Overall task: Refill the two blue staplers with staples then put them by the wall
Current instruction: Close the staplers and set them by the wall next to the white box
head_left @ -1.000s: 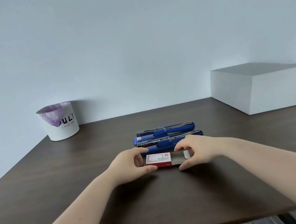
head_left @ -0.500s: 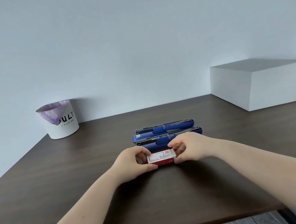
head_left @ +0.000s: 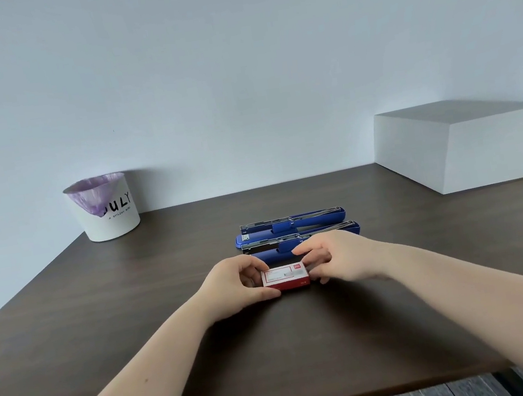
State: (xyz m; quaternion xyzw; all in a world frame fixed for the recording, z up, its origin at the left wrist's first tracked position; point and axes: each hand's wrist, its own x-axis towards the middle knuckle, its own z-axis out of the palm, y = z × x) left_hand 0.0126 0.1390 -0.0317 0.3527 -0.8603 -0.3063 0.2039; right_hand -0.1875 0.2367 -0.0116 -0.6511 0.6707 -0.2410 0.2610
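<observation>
Two blue staplers lie side by side in the middle of the dark wooden table (head_left: 102,323), both opened flat with their metal staple channels showing. The far stapler (head_left: 294,221) is fully in view; the near stapler (head_left: 294,242) is partly hidden behind my hands. Just in front of them sits a small red and white staple box (head_left: 285,277), pushed shut. My left hand (head_left: 235,283) grips its left end between thumb and fingers. My right hand (head_left: 333,258) presses on its right end.
A white bin (head_left: 104,209) with a purple liner and black lettering stands at the back left by the wall. A large white box (head_left: 462,142) occupies the back right. The table's front edge runs close below my forearms.
The staple box's inner tray stuck out to the right a second ago; my right hand has pushed it in, and the box is now closed between both hands.
</observation>
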